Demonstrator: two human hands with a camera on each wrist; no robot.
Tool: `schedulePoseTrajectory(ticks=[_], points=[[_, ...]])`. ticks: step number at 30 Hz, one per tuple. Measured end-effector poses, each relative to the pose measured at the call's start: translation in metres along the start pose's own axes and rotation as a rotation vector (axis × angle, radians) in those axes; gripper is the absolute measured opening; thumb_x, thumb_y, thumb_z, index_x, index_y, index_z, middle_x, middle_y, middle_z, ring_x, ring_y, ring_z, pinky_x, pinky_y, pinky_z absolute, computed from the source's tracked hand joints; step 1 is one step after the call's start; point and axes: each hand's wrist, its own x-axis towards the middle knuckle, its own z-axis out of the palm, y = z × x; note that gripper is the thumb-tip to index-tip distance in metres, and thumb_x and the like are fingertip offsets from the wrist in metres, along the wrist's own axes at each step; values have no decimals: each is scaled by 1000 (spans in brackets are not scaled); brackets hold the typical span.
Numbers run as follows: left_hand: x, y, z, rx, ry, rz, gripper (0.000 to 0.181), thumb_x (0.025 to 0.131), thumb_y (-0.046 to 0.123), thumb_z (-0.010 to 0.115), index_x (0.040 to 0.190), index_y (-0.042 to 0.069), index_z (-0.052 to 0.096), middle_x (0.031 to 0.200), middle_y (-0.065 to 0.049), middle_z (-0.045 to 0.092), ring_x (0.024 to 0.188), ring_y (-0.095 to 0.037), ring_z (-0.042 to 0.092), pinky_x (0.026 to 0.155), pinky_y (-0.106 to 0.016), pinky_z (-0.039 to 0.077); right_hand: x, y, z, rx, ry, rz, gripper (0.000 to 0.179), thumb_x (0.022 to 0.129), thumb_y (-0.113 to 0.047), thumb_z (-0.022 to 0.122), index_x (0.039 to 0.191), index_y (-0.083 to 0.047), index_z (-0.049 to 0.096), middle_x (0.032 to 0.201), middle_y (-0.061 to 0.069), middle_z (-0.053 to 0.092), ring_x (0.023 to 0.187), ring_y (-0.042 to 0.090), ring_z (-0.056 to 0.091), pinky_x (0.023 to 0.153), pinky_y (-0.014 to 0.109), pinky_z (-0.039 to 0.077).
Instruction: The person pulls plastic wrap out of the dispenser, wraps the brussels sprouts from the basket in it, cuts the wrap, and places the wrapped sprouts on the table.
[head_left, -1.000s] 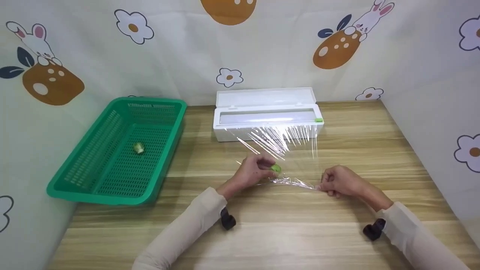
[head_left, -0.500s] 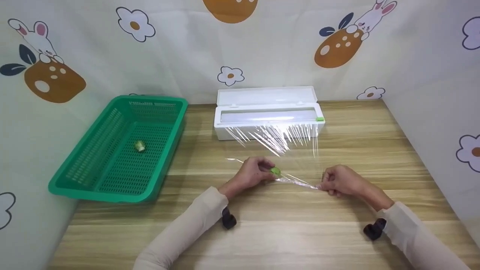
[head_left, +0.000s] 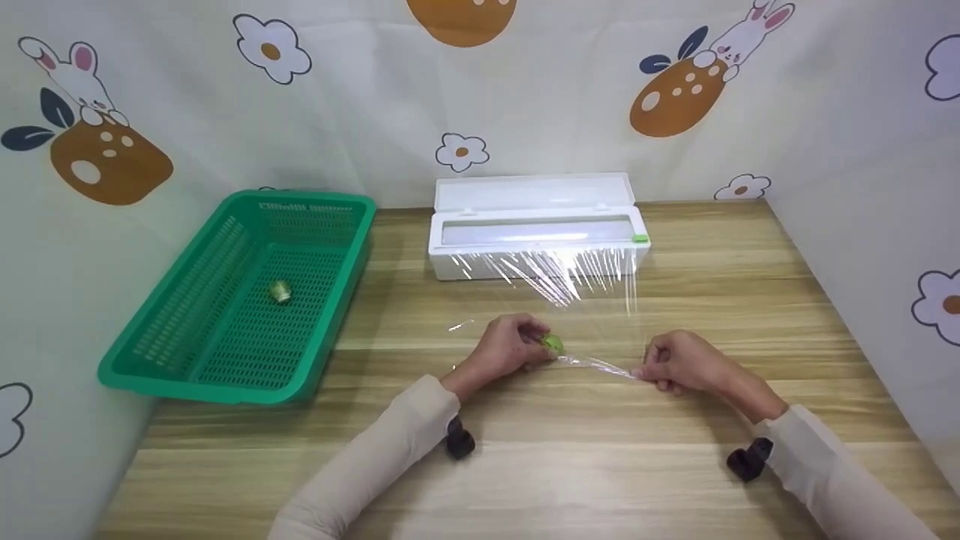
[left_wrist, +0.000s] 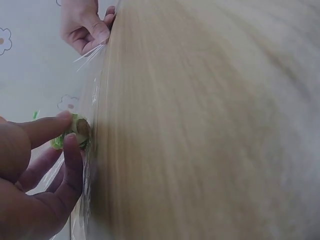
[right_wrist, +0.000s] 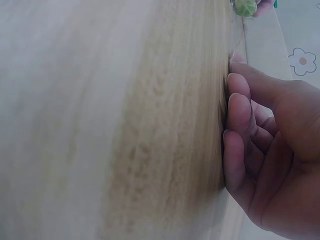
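Note:
In the head view, my left hand (head_left: 501,346) pinches a small green Brussels sprout (head_left: 553,344) between thumb and fingers, over a sheet of cling film (head_left: 596,366). The sprout's pale cut stem end (left_wrist: 82,128) faces the left wrist camera. My right hand (head_left: 679,361) pinches the near right corner of the film, its other fingers curled close to the table. From that corner the film's near edge runs as a folded strip to the sprout. Its far end hangs over the front of a white cling film dispenser (head_left: 450,268) with its lid up.
A green plastic basket (head_left: 112,371) stands on the left of the wooden table (head_left: 570,465), with one small film-wrapped sprout (head_left: 280,292) inside. A green slider (head_left: 640,238) sits at the dispenser's right end. Patterned cloth (head_left: 360,112) borders the table at the back and sides.
The film's near edge has drawn into a narrower folded strip beside the sprout. My left hand has shifted slightly nearer, still holding the sprout; my right hand stays at the corner.

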Motion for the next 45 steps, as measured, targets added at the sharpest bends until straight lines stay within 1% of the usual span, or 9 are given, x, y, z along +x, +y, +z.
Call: schedulePoseTrajectory(ticks=[3, 10, 16, 24, 30, 36, 39, 42, 45], points=[[-1, 1, -3, 28, -14, 0, 34, 77, 8, 85, 108, 1, 72, 102, -14, 75, 77, -10, 66, 60, -22, 57, 0, 0, 1, -4, 0, 5, 27, 87, -26, 77, 81, -3, 63, 60, 0, 63, 51, 8, 58, 47, 21, 51], [-6, 3, -19, 112, -7, 42, 27, 82, 10, 81, 106, 0, 73, 102, -14, 75, 84, -12, 66, 75, -21, 56, -1, -1, 0, -11, -11, 2, 24, 89, -23, 75, 83, -4, 64, 61, 0, 62, 51, 8, 57, 46, 20, 49], [-28, -4, -50, 156, -57, 30, 18, 84, 10, 78, 100, 2, 74, 96, -11, 74, 80, -11, 63, 73, -23, 55, -6, -3, -1, 34, -32, -7, 28, 93, -29, 71, 87, -2, 63, 65, 1, 62, 54, 10, 57, 48, 21, 49], [-57, -28, -85, 323, -126, 103, 25, 77, 16, 87, 94, 3, 75, 88, -8, 74, 76, -8, 61, 71, -21, 53, -12, -3, -8, 53, -49, 48, 38, 97, -40, 65, 95, -2, 64, 69, 2, 64, 58, 11, 58, 49, 24, 51], [-67, -32, -92, 359, -160, 100, 30, 76, 15, 87, 101, 5, 74, 96, -7, 73, 87, -16, 66, 82, -31, 58, -13, -10, -10, 36, 98, 64, 41, 98, -42, 63, 95, -1, 66, 70, 4, 63, 56, 13, 57, 49, 25, 50], [-70, -33, -92, 462, -165, 140, 24, 78, 15, 85, 98, 6, 76, 94, -5, 71, 87, -15, 64, 81, -28, 56, -14, -24, -2, -69, 392, -8, 32, 94, -39, 69, 85, -9, 69, 70, 0, 62, 59, 10, 52, 52, 22, 44], [-70, -33, -94, 493, -159, 172, 18, 78, 13, 84, 94, 6, 77, 90, -5, 70, 85, -13, 61, 78, -26, 54, -15, -29, -2, -72, 515, -35, 30, 94, -37, 70, 81, -9, 69, 68, -2, 61, 62, 9, 51, 55, 22, 43], [-70, -34, -95, 515, -159, 199, 13, 79, 12, 83, 90, 7, 78, 87, -4, 69, 82, -11, 57, 75, -24, 51, -16, -29, -3, -4, 562, -18, 40, 95, -43, 66, 82, -5, 69, 65, -3, 60, 61, 8, 51, 57, 22, 43], [-70, -35, -97, 534, -161, 228, 9, 80, 12, 83, 87, 8, 78, 84, -4, 70, 79, -10, 56, 74, -23, 49, -17, -26, -3, 54, 563, -3, 45, 96, -46, 65, 86, -2, 69, 65, -2, 59, 60, 7, 51, 57, 23, 44]])
